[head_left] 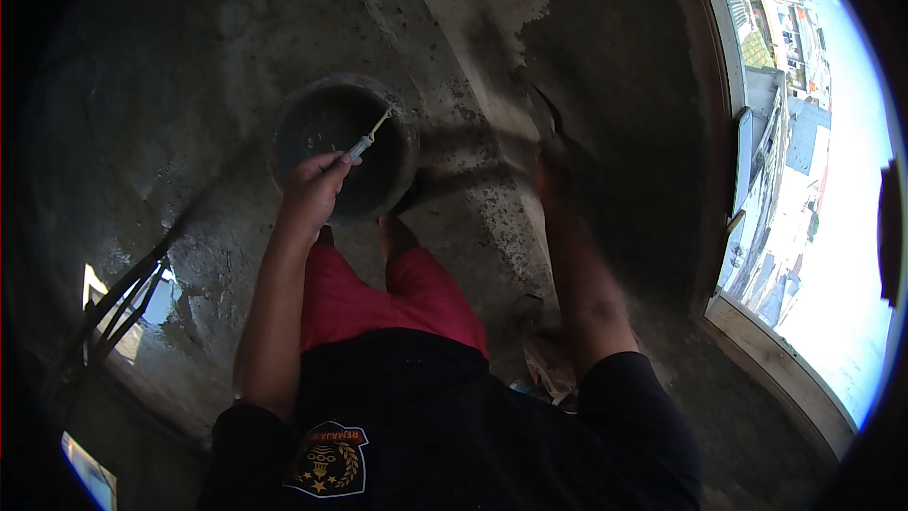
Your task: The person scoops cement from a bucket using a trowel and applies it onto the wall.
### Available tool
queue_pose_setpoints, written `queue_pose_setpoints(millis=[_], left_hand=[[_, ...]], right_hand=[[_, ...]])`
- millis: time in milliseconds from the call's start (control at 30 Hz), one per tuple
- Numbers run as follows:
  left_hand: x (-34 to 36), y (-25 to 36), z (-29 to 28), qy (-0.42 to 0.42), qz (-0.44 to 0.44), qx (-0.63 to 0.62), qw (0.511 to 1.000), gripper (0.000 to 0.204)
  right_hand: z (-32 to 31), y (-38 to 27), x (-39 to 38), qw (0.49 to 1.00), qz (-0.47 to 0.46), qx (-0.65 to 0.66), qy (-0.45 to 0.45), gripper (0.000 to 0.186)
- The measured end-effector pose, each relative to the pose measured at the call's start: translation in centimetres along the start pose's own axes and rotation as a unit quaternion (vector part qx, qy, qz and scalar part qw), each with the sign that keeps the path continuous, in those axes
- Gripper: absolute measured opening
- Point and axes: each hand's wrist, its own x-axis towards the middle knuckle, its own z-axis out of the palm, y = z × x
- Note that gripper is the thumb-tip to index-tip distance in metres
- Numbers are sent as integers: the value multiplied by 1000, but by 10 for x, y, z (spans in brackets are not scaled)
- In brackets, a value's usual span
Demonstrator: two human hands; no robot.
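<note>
My left hand (317, 191) is closed around a tool (360, 147) with a pale handle and a thin, yellowish shaft; its exact kind is unclear. Its shaft tilts up and right above a round grey tub (412, 163), which stands in front of my feet. What lies inside the tub is too dark to make out. To the right, my right hand (552, 170) is raised in deep shade beside a rough cement surface and looks closed. From it a thin, dark, blade-like shape (549, 112) points upward, too dim to name.
A darker, wet-looking patch (615, 66) covers part of the cement at upper right. Beyond it, a framed opening (724, 66) gives onto bright rooftops. Dark rods or cables (132, 298) cross the lower left by shiny wet patches. A crumpled bag (549, 364) lies below my right arm.
</note>
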Motion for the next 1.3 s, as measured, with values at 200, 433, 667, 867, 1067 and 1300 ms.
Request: queue_pose_setpoints(millis=[200, 433, 667, 867, 1067, 1300], left_hand=[[4, -7, -9, 15, -14, -5, 1000, 21], [9, 0, 0, 3, 1, 23, 1000, 21], [3, 14, 0, -9, 11, 20, 1000, 22], [-10, 48, -10, -7, 25, 22, 999, 21], [-12, 95, -11, -101, 89, 58, 989, 21], [-29, 163, -18, -172, 166, 211, 948, 25]], right_hand=[[11, -45, -68, 961, 182, 209, -22, 61], [-2, -35, 23, 975, 139, 118, -129, 62], [-3, 5, -11, 983, -73, 86, 146, 57], [-60, -52, -144, 856, 295, 424, -20, 44], [-149, -61, -213, 919, 29, 379, 105, 41], [-265, -139, -210, 978, -165, 119, 48, 34]])
